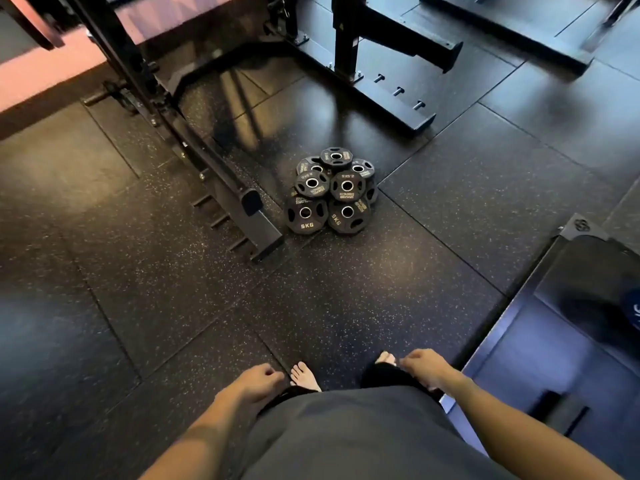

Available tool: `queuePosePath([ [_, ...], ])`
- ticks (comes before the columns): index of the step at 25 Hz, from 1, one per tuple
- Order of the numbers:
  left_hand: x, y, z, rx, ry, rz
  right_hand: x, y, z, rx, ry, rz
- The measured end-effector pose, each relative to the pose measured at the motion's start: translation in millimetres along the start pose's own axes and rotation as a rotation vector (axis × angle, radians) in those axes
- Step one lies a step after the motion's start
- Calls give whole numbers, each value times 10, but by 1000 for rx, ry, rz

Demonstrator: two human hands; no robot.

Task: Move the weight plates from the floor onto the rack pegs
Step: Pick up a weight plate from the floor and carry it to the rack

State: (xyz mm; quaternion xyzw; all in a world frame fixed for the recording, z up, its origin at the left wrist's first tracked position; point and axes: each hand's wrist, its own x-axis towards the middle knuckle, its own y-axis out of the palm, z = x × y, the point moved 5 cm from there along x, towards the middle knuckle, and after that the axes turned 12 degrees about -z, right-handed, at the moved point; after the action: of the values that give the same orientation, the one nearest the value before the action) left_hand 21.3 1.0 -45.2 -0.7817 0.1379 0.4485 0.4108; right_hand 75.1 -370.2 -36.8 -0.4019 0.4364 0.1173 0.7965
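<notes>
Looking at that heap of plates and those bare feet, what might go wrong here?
The weight plates lie overlapped in a loose pile, so lifting one could let others slide. The person's foot is bare, so a dropped plate could hurt. The rack's base rail sits beside the pile, a possible trip hazard.

Seven weight plates (330,190) can be counted in one heap on the floor (346,289) at the middle of the frame, though more may lie hidden beneath. Two of them, at the front, are marked 5KG. Three short pegs (399,91) stand on the rack foot in the upper middle. Two hands show at the bottom: the left hand (258,382) and the right hand (424,365). Two bare feet (304,375) show between them.
</notes>
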Motion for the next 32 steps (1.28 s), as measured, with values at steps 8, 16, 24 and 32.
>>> queuePosePath([
  [8,627,-578,-769,161,45,20,546,-491,406,53,22,1],
  [16,1232,-1487,-2217,-32,-11,-129,1742,-1695,1295,1,-68,-10],
  [24,2127,-2492,-3240,-195,-64,-258,2803,-2694,2506,-11,-89,-39],
  [32,3924,-3350,-4110,-169,-104,-220,4267,-3198,3689,135,1,-80],
])
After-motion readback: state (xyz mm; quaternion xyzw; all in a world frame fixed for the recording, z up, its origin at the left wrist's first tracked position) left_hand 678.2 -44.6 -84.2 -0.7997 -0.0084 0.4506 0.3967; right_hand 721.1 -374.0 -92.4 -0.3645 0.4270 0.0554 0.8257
